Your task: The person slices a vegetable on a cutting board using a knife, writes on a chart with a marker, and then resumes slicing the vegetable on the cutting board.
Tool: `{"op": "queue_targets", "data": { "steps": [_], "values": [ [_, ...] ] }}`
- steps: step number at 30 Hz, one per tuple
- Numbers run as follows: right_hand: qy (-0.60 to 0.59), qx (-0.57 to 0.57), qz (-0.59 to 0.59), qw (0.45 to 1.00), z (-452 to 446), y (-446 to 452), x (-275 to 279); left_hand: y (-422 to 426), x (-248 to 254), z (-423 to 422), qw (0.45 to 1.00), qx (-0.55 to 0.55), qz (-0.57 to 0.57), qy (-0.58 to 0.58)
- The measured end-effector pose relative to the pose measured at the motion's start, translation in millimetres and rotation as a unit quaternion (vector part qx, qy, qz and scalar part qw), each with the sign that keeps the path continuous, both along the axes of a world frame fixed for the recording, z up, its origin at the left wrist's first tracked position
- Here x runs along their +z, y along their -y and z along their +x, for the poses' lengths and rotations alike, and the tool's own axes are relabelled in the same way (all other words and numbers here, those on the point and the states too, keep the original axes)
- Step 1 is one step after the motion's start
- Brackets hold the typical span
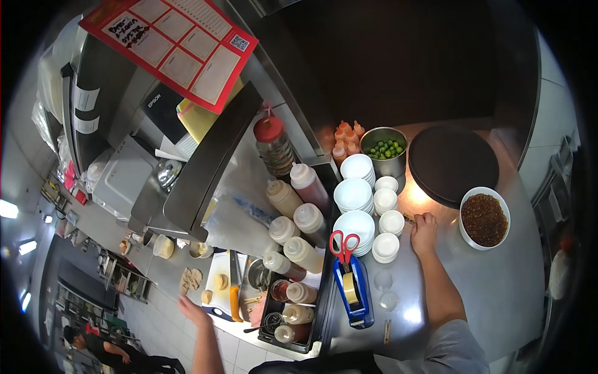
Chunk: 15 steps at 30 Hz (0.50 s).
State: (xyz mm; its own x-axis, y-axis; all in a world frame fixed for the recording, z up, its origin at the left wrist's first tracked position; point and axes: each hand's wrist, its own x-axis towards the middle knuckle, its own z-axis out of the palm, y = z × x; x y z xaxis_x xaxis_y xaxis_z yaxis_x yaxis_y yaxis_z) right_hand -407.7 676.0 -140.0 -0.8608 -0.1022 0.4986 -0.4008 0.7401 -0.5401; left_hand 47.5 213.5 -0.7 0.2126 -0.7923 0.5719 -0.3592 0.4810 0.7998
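My right hand (pixel 424 232) is closed at the fingertips on a small wooden clothespin (pixel 409 219), beside the stacks of small white bowls (pixel 392 222). My left hand (pixel 196 313) is stretched out over the left side with its fingers apart, holding nothing. Nearest to it are a flat beige piece of food (pixel 191 278) and a white cutting board (pixel 217 267). On the board lie a round piece of food (pixel 220 282) and an orange-handled knife (pixel 235 299). Another clothespin (pixel 387 331) lies on the steel counter (pixel 411 290).
A blue tape dispenser (pixel 353 293) with red scissors (pixel 344 245) stands by larger white bowls (pixel 354 225). Squeeze bottles (pixel 303 252) fill a black tray (pixel 283 344). Limes in a pot (pixel 384 163), a dark round tray (pixel 453 165) and a bowl of brown food (pixel 484 219) stand farther back. A person (pixel 115 349) is lower left.
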Motion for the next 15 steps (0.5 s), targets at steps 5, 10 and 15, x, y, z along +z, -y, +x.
{"op": "queue_targets", "data": {
  "steps": [5, 10, 15],
  "values": [
    [0.001, 0.005, -0.013, 1.0, 2.0, -3.5, 1.3, -47.3, 258.3, -93.7, 0.893, -0.313, -0.322, 0.028],
    [-0.001, 0.012, -0.02, 1.0, 0.6, -4.0, 1.4, -117.1, 370.4, -214.5, 0.842, -0.418, -0.272, 0.208],
    [0.016, 0.005, -0.023, 1.0, 2.4, -4.8, 4.0, -122.5, 383.2, -297.7, 0.85, -0.44, -0.187, 0.221]
  ]
}}
